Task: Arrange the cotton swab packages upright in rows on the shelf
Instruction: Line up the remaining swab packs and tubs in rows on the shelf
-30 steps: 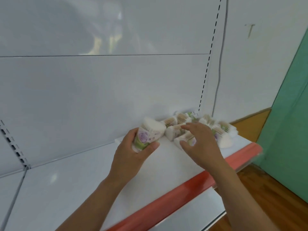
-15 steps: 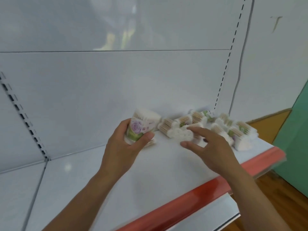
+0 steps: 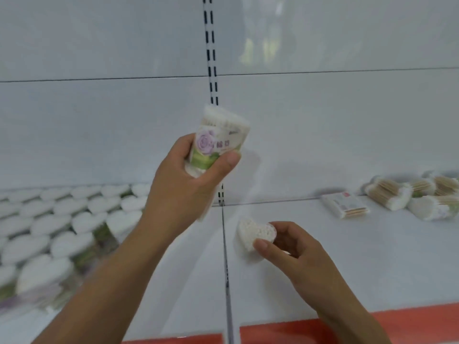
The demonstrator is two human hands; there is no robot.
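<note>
Two hands up, both loaded. Nearest is the red edge strip (image 3: 409,319) along the front of the white shelf (image 3: 372,256). Just behind it, right hand (image 3: 301,254) is low over the shelf, thumb and curled fingers pinching a heart-shaped swab pack (image 3: 255,233). White cotton tips face the camera, and the pack sits just right of the seam (image 3: 226,269) between the two shelf boards. Can't tell whether its base touches the board.

Higher up, left hand (image 3: 186,177) is raised off the shelf, fingers and thumb wrapped round the lower half of a second swab pack (image 3: 219,142). That one has a rose label and a green band, is tilted with its top leaning right, and is slightly blurred.

On the left board, rows of packs (image 3: 62,227) stand upright, heart tops up, tight together, running front to back. They're blurred, count unclear.

On the right board near the back, a loose pile (image 3: 407,198) of packs lies on its sides, wooden sticks showing. One flat pack (image 3: 345,204) lies just left of it, well apart from both hands.

Behind everything are the white back panel (image 3: 99,125) and a slotted upright (image 3: 211,58) down the middle, with the raised pack in front of it.
</note>
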